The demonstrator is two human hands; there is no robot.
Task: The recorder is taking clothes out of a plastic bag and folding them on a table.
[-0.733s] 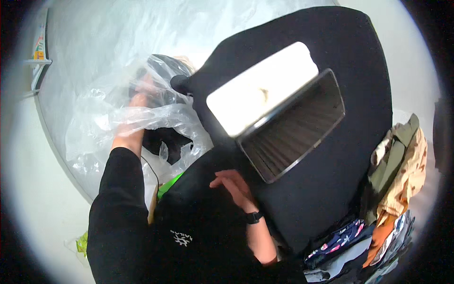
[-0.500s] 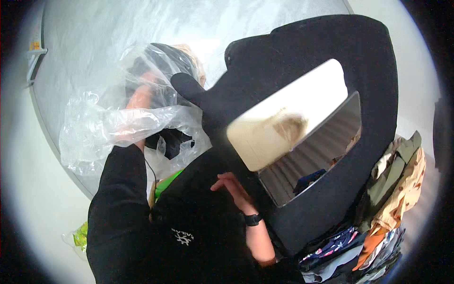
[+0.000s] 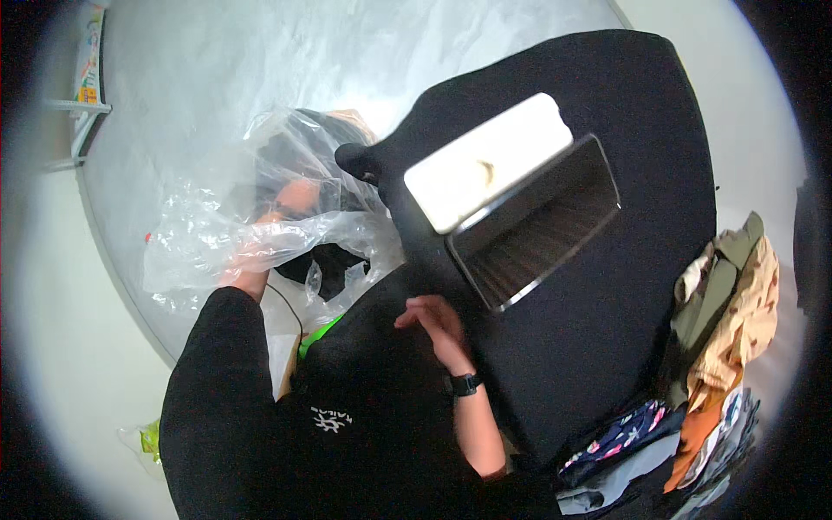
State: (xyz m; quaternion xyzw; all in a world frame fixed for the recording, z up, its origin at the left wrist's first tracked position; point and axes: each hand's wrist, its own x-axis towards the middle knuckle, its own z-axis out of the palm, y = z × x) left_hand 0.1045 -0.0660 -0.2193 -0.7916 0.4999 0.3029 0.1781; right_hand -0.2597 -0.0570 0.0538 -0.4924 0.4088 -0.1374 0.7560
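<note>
My left hand (image 3: 251,276) grips a crumpled clear plastic bag (image 3: 260,234) with a dark garment inside it, held over the pale floor. My right hand (image 3: 433,322), with a black watch on the wrist, hovers with loose fingers over the near edge of a black cloth-covered table (image 3: 598,286), touching nothing that I can see. On that table lies an open laptop (image 3: 511,204), its white lid toward the bag and its dark screen side toward me.
A heap of folded and loose clothes (image 3: 719,338) in tan, olive and patterned fabrics lies at the right. A small rack or shelf (image 3: 87,78) stands at the upper left. A green item (image 3: 321,334) peeks out below the bag, and another green scrap (image 3: 147,438) lies lower left.
The view has shifted, so the table and laptop sit differently in the picture. My left hand keeps its hold on the bag, which has lifted and spread a little. My right hand stays near the table edge.
</note>
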